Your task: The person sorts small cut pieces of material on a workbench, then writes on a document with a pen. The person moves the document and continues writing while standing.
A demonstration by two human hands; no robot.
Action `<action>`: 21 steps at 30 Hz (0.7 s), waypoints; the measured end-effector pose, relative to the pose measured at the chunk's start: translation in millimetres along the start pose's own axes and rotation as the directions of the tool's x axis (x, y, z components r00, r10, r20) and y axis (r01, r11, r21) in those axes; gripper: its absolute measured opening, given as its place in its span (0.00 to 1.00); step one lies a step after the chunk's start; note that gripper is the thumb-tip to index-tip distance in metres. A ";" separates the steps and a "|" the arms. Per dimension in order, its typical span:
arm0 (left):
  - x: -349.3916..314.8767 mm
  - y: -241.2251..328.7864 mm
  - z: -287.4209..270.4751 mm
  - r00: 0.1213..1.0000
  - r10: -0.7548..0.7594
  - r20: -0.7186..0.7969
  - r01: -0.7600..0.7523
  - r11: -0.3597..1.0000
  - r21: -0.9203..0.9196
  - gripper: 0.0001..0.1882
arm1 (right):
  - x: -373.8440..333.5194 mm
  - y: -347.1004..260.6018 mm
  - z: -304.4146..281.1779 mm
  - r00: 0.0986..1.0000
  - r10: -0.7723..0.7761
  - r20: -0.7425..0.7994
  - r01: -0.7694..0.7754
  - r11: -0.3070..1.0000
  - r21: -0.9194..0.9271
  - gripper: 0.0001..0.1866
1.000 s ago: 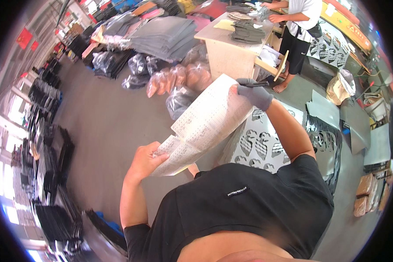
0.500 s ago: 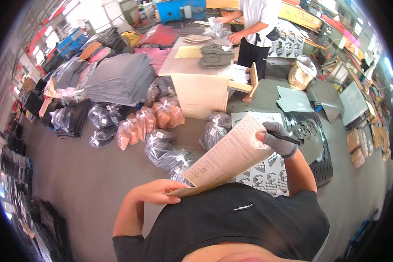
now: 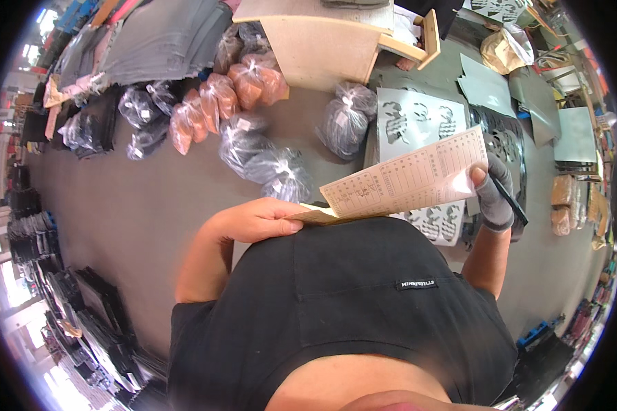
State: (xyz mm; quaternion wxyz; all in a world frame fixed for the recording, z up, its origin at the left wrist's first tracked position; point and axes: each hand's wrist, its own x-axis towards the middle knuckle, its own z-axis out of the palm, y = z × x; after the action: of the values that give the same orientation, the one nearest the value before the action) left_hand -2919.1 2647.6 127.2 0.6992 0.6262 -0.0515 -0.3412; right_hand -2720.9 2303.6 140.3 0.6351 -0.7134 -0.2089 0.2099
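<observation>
A booklet of printed paper forms (image 3: 404,177), with some handwriting on its page, is spread in front of my chest. My bare left hand (image 3: 264,220) is closed on the folded left end of the booklet, thumb on top. A grey glove with bare fingertips covers part of my right hand (image 3: 493,195). Its thumb presses the right edge of the raised page, and a black pen (image 3: 511,198) is gripped in the same hand, pointing down and away from the paper. The fingers behind the page are hidden.
Tied plastic bags of dark pieces (image 3: 236,147) and orange pieces (image 3: 257,82) lie on the floor ahead. Beyond stands a wooden table (image 3: 315,51) with an open drawer (image 3: 428,41). Cut-out sheets (image 3: 418,113) lie at right; stacked grey sheets (image 3: 158,41) are at far left.
The view has tipped downward, and the co-worker at the table is mostly out of it. My right hand has moved right and the page is pulled flatter. Both hands keep their hold.
</observation>
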 end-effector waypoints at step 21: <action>143.7 53.4 -167.8 0.932 0.219 -0.288 0.014 0.774 0.633 0.16 | 171.9 -12.7 -38.2 0.998 -0.004 -0.056 0.008 0.998 0.054 0.08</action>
State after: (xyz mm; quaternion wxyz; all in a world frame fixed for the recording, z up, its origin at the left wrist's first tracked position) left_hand -2703.8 2710.0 89.6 0.4675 0.8681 -0.0727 -0.1500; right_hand -2558.0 2370.7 151.1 0.6606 -0.7007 -0.1874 0.1936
